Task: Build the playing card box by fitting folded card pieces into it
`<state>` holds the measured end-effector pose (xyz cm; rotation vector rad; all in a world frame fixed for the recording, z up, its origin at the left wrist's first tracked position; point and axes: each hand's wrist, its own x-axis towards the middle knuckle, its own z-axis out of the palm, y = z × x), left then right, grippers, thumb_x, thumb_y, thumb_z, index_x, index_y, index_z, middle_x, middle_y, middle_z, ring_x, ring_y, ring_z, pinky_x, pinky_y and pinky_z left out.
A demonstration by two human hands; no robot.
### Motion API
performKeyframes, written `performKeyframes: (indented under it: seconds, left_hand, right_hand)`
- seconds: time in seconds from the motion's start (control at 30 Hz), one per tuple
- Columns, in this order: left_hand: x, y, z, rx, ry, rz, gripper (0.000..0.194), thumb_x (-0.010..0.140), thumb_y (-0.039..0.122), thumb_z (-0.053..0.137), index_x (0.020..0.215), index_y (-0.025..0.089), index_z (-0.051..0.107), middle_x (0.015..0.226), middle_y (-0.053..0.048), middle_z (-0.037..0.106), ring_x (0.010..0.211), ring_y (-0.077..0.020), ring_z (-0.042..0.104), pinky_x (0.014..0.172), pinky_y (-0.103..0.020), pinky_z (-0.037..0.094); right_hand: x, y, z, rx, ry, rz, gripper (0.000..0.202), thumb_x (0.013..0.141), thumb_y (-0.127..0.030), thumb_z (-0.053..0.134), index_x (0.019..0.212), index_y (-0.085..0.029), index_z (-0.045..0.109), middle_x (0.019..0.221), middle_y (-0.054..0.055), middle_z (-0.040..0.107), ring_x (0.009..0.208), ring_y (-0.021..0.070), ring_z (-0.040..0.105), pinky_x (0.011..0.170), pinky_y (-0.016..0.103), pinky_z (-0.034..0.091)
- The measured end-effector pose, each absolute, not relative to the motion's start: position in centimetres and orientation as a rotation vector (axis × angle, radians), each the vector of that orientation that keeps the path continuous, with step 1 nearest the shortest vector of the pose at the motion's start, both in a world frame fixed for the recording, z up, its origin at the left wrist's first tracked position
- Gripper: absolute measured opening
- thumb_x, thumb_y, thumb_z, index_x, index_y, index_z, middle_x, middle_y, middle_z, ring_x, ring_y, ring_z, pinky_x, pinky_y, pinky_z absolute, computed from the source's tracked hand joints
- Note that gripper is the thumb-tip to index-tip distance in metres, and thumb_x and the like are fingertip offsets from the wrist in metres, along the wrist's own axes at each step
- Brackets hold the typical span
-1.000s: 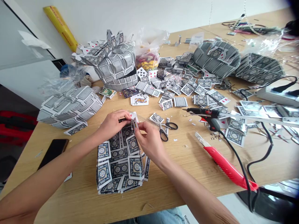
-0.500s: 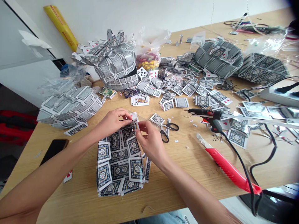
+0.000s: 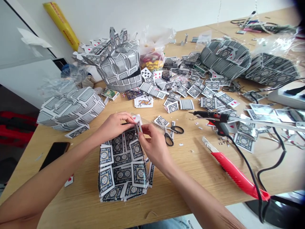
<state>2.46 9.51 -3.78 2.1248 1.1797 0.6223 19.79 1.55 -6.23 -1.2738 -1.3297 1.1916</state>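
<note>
A block-shaped piece built of playing cards [image 3: 122, 173] with dark patterned backs lies in front of me on the table. At its far right corner, a playing card [image 3: 137, 120] stands partly upright, face toward me. My left hand [image 3: 119, 125] pinches that card's left side, fingers bent over the piece's far edge. My right hand [image 3: 153, 143] grips the same card from the right between thumb and fingers. The fingertips cover part of the card. Black-handled scissors [image 3: 172, 130] lie just right of my right hand, their blades partly over loose cards.
A glue gun [image 3: 212, 117] with a black cord and a red-handled cutter [image 3: 238, 175] lie at right. Larger card-built pieces [image 3: 71, 108] stand behind and left. Loose cards [image 3: 194, 90] are heaped at the back. A phone [image 3: 54, 155] lies at left.
Both hands stay on the card with barely any movement. The view has shifted slightly, so things at right appear a little farther right.
</note>
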Motion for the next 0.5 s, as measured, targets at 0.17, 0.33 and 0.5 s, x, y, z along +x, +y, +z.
performKeyframes:
  seconds: [0.17,0.33,0.5]
  left_hand:
    - [2.33,9.77,-3.62,2.013,1.279,0.482,0.019,0.076,0.038,0.070,0.083,0.020,0.074,0.092,-0.004,0.074,0.092,-0.0218,0.067,0.087,-0.037,0.052]
    - [2.92,9.30,-3.39,2.048,1.400,0.394,0.019,0.077,0.039,0.068,0.085,0.022,0.072,0.088,-0.002,0.073,0.085,-0.0214,0.066,0.081,-0.036,0.050]
    - [2.87,8.88,-3.24,2.031,1.388,0.424,0.016,0.080,0.036,0.066,0.089,0.024,0.068,0.097,0.000,0.071,0.092,-0.0203,0.064,0.085,-0.035,0.047]
  right_hand:
    - [19.76,1.49,-6.14,-1.282,-1.338,1.197,0.014,0.088,-0.027,0.055,0.098,-0.018,0.058,0.101,0.008,0.069,0.091,0.0173,0.066,0.075,0.030,0.058]
    - [19.75,1.34,-6.01,-1.279,-1.325,1.221,0.015,0.087,-0.028,0.056,0.099,-0.018,0.059,0.100,0.008,0.068,0.091,0.0170,0.066,0.075,0.030,0.059]
    - [19.78,1.30,-6.04,-1.255,-1.348,1.208,0.018,0.084,-0.028,0.059,0.099,-0.017,0.058,0.100,0.007,0.066,0.091,0.0164,0.065,0.077,0.030,0.061]
